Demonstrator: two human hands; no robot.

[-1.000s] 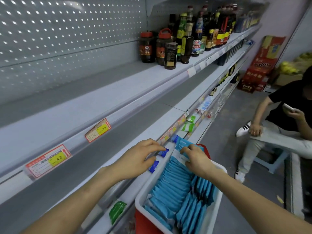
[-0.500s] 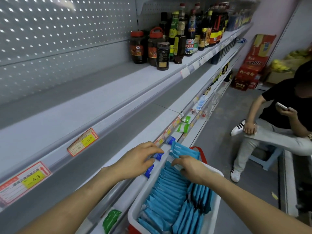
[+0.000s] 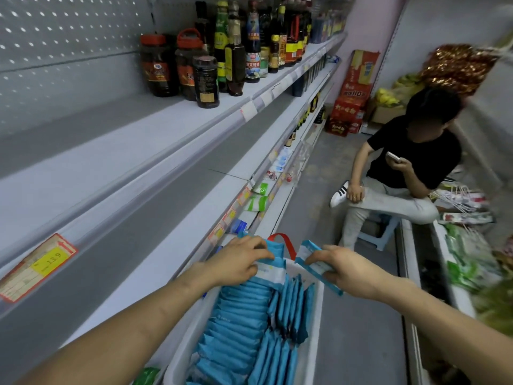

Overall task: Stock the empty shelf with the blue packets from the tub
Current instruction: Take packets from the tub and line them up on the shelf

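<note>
A white tub (image 3: 181,357) at the bottom centre holds several blue packets (image 3: 244,315) standing in rows. My left hand (image 3: 238,259) rests on the far end of the left row, fingers curled over the top packets. My right hand (image 3: 341,269) grips one blue packet (image 3: 311,258) lifted above the tub's right rim. The empty grey shelf (image 3: 133,223) runs along the left, beside the tub.
Dark sauce bottles and jars (image 3: 216,56) stand on the upper shelf. Green packets (image 3: 258,202) lie on a lower shelf. A person (image 3: 402,173) sits on a stool in the aisle to the right. Red cartons (image 3: 352,101) are stacked at the far end.
My right hand has lifted a blue packet out and moved right of the tub. My left hand has shifted from the shelf edge onto the packets. The view has turned right.
</note>
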